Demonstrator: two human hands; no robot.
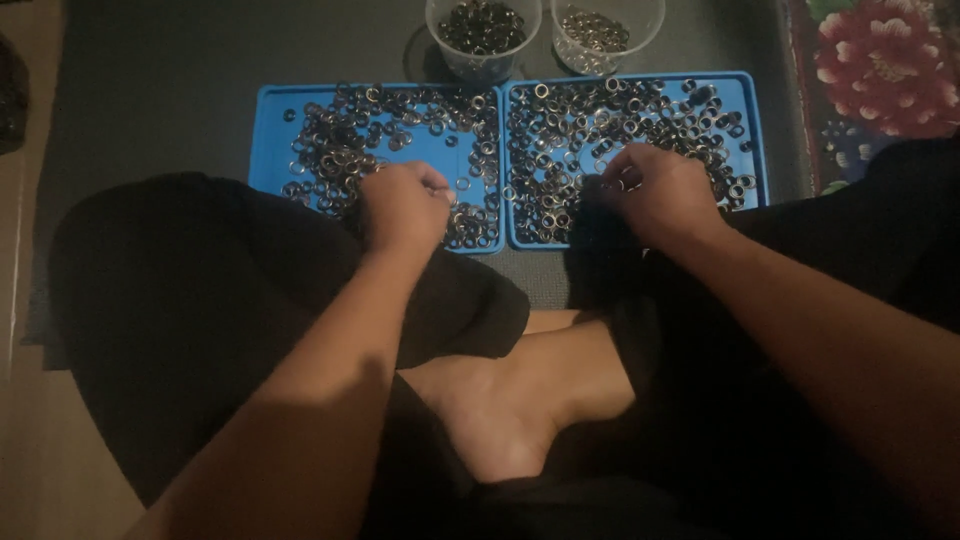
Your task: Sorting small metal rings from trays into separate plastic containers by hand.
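The left hand (405, 205) rests with fingers curled shut over small dark metal rings (340, 140) heaped in the left blue plastic tray (268, 125); whether it grips one cannot be told. The right hand (660, 192), fingers likewise closed, rests on the rings in the right blue plastic tray (752, 110). Two clear plastic cups (482, 38) holding rings stand behind the trays.

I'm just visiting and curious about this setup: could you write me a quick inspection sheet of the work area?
Surface: dark mat on the floor.
Job's things: two blue trays, left tray and right tray, strewn with small metal rings; two clear cups behind, holding rings.
Clutter: nothing seen.
Hands: left hand curled over the left tray; right hand over the right tray; what the fingers pinch is unclear.
Cables: nothing seen.
Surroundings: flowered cloth at right; person sits cross-legged.
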